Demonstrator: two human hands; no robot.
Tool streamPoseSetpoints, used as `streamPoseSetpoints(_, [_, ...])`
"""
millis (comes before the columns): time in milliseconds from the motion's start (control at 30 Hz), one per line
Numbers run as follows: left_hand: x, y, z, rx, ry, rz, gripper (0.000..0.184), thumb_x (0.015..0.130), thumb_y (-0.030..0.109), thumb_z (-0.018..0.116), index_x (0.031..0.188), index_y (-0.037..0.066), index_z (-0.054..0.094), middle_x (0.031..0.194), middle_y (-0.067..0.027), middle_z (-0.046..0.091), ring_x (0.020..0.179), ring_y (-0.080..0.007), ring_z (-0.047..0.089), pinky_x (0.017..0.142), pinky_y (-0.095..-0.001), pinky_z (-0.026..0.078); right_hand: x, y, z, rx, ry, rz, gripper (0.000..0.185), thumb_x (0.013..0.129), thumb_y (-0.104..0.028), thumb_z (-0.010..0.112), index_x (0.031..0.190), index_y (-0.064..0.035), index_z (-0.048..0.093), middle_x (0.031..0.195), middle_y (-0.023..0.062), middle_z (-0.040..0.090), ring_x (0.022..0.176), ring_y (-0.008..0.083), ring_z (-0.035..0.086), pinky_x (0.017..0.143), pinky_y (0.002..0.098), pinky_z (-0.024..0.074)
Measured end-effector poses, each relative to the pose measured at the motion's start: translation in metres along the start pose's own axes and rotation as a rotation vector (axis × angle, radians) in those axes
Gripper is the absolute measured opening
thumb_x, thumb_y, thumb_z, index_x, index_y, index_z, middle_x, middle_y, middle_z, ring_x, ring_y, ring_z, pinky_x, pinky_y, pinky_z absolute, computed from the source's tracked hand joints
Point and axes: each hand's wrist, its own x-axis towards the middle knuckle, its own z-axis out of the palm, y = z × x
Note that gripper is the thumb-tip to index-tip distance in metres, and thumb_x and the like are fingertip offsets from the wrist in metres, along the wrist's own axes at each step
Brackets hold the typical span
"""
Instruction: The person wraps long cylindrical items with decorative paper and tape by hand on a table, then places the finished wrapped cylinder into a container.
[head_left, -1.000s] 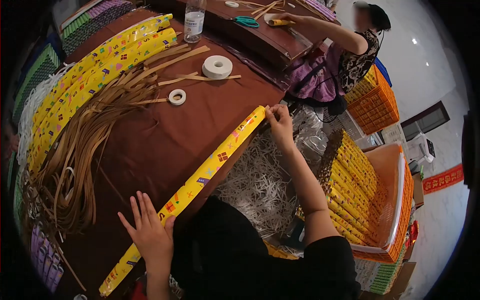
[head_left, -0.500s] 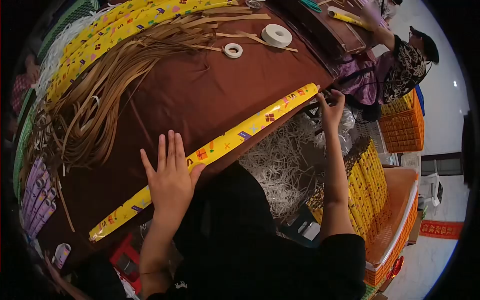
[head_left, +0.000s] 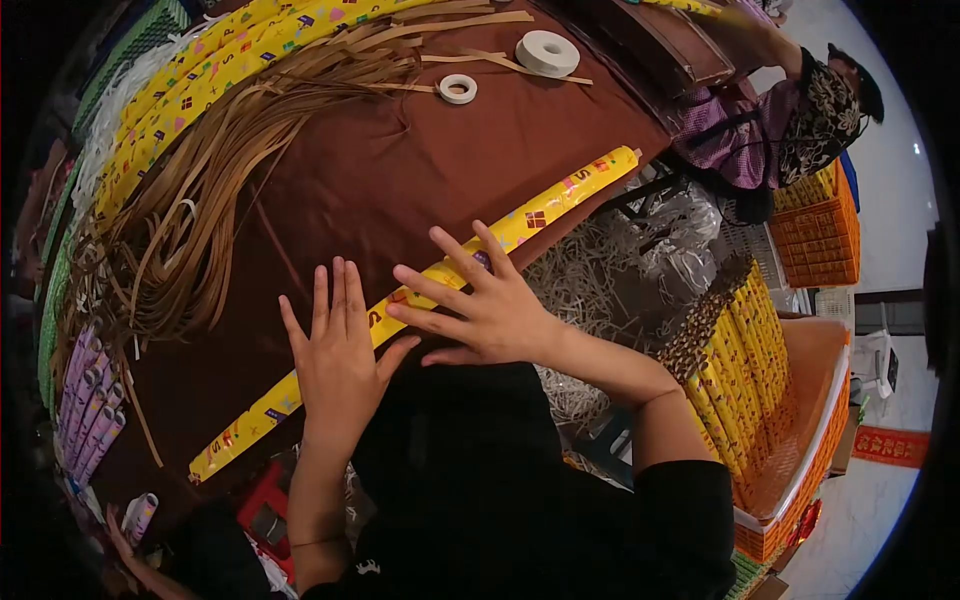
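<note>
A long roll wrapped in yellow printed paper [head_left: 570,196] lies slantwise along the near edge of the brown-covered table [head_left: 400,190]. Flat on its left half rests my left hand [head_left: 342,345], fingers stretched out and pointing away from me. My right hand [head_left: 487,305] is spread over the roll's middle, just right of my left hand, its fingertips reaching across the paper. Both hands press or hover on the roll without gripping it. The roll's far right tip shows a small narrow end. My palms hide part of its middle.
Long brown strips [head_left: 215,190] are heaped at the left, beside yellow printed sheets [head_left: 180,105]. Two white tape rolls [head_left: 548,54] lie at the back. An orange basket [head_left: 800,480] with yellow rolls stands right, near white shreds [head_left: 580,290]. A co-worker [head_left: 760,130] sits at upper right.
My right hand has left the roll's far right end and come down to its middle, fingers spread. My left hand stays in nearly the same place on the roll.
</note>
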Motion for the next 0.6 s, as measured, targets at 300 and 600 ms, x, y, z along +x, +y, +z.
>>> streamPoseSetpoints(300, [0.002,0.001,-0.002,-0.017,-0.049,-0.009,0.074,0.096,0.042,0.052,0.148,-0.002,0.027,0.150,-0.0152,0.040,0.144,-0.0308,0.028,0.116,-0.0598,0.012,-0.016,0.009,0.001,-0.076,0.044,0.126,0.070,0.077,-0.070,0.058,0.139,-0.0395,0.049,0.153,0.0000,0.037,0.141,0.0470,0.027,0.108,0.0725,0.0107])
streamPoseSetpoints(600, [0.003,0.005,-0.004,0.003,-0.099,-0.035,0.073,0.097,0.041,0.050,0.150,-0.002,0.024,0.152,-0.0139,0.037,0.145,-0.0306,0.026,0.117,-0.0593,0.009,-0.046,0.058,-0.007,-0.271,0.132,0.283,0.071,0.079,-0.077,0.048,0.137,-0.0366,0.052,0.150,0.0032,0.040,0.140,0.0459,0.027,0.110,0.0696,0.0088])
